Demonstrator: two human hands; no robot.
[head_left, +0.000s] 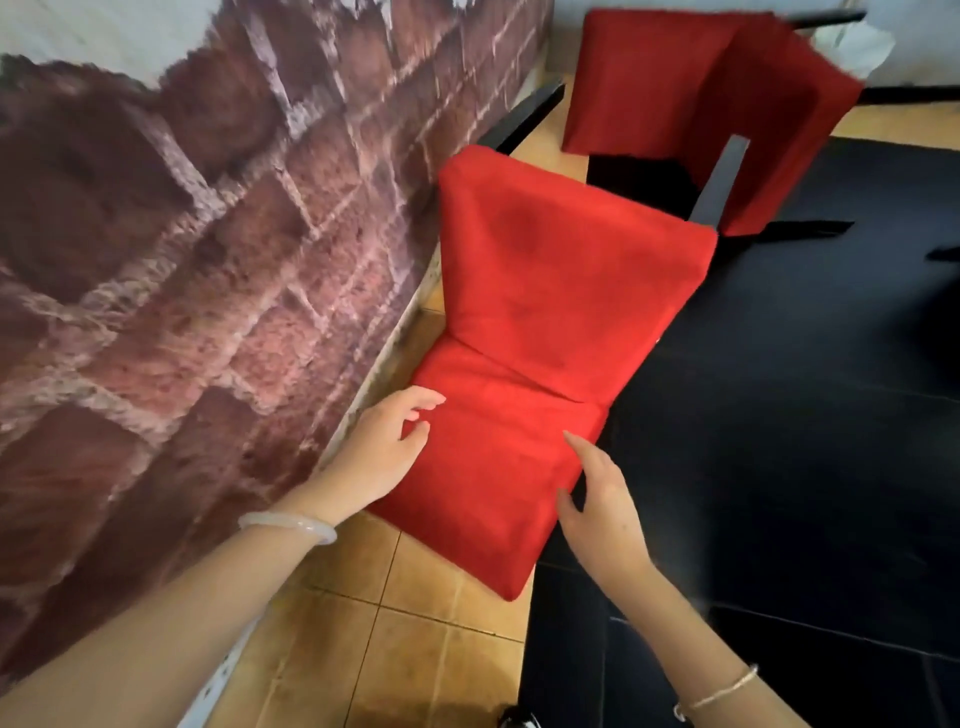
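Note:
A chair in a red fabric cover (561, 312) stands in front of me, its backrest nearest and its seat beyond the fold. My left hand (387, 441) rests on the left edge of the backrest with fingers loosely spread. My right hand (597, 499) touches the right edge of the backrest, index finger stretched along the cloth and thumb apart. Neither hand grips the fabric.
A second red-covered chair (691, 98) lies tipped over behind, its dark legs showing. A brick-pattern wall (182, 249) runs close along the left. A black mat (805, 415) covers the floor on the right; tan tiles (374, 649) lie between wall and mat.

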